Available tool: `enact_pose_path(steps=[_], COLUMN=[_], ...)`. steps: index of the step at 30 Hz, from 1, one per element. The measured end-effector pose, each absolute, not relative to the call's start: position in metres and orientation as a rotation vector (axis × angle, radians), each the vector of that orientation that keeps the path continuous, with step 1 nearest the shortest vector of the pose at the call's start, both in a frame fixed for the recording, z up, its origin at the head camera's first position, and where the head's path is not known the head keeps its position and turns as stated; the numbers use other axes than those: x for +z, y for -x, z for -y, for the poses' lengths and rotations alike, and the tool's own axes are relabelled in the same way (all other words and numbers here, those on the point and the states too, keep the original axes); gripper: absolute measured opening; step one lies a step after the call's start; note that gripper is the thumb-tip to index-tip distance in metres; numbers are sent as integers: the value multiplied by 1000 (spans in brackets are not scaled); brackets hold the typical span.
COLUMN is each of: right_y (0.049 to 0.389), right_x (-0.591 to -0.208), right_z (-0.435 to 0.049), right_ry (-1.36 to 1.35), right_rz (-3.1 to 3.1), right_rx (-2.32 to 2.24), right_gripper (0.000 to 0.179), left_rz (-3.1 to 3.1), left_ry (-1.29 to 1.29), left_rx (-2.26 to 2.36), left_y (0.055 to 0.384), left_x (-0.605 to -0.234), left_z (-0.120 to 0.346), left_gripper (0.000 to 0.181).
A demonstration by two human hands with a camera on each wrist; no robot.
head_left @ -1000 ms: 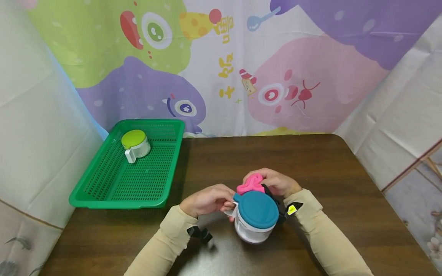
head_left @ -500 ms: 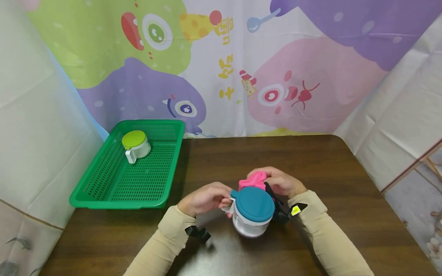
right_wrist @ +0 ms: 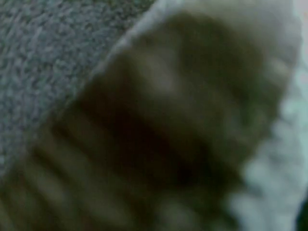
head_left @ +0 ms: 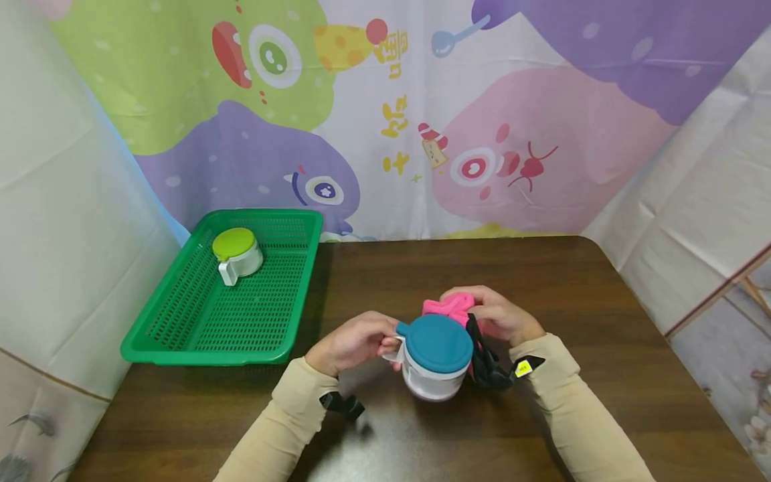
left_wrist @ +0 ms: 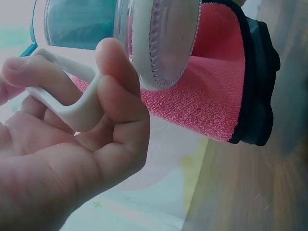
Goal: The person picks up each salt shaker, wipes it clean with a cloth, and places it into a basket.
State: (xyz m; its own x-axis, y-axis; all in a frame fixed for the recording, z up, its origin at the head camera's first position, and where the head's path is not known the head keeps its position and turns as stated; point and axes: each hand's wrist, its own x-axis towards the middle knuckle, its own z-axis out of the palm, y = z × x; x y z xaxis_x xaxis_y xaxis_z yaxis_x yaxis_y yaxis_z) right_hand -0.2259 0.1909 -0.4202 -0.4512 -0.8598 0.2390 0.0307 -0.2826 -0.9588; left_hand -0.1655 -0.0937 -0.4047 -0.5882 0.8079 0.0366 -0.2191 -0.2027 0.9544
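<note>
A clear jar (head_left: 435, 387) with a blue lid (head_left: 440, 343) and a white handle (left_wrist: 89, 110) is held up in front of me. My left hand (head_left: 352, 343) grips that handle, its fingers curled through and around the loop in the left wrist view. My right hand (head_left: 498, 314) holds a pink cloth (head_left: 448, 306) against the jar's far right side; its fingertips are partly hidden behind the fabric. Dark edging (left_wrist: 260, 82) runs along the cloth, which hangs beside the jar's base. Blurred grey fabric (right_wrist: 53, 57) fills much of the right wrist view.
A green plastic basket (head_left: 265, 314) stands on the left of the brown wooden table (head_left: 385, 274). Inside it sits a similar jar with a lime-green lid (head_left: 233, 243). A cartoon-printed curtain (head_left: 385, 201) hangs behind the table's far edge.
The jar has risen slightly in the head view and shifted a little left, along with the left hand. The right hand and pink cloth have slid rightward and away along its side.
</note>
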Motion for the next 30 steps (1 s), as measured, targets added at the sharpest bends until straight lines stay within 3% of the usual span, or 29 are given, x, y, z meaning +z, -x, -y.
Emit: enact_pose_path(steps=[30], right_y=[217], right_x=[-402], right_z=[-192], right_ry=[860], right_rz=[-1602], right_rx=[-2043], right_gripper=[45], left_rz=[-1546], left_ry=[-560], left_rx=[2076], left_y=[171], left_x=[-392], left_z=[103], left_gripper=[31])
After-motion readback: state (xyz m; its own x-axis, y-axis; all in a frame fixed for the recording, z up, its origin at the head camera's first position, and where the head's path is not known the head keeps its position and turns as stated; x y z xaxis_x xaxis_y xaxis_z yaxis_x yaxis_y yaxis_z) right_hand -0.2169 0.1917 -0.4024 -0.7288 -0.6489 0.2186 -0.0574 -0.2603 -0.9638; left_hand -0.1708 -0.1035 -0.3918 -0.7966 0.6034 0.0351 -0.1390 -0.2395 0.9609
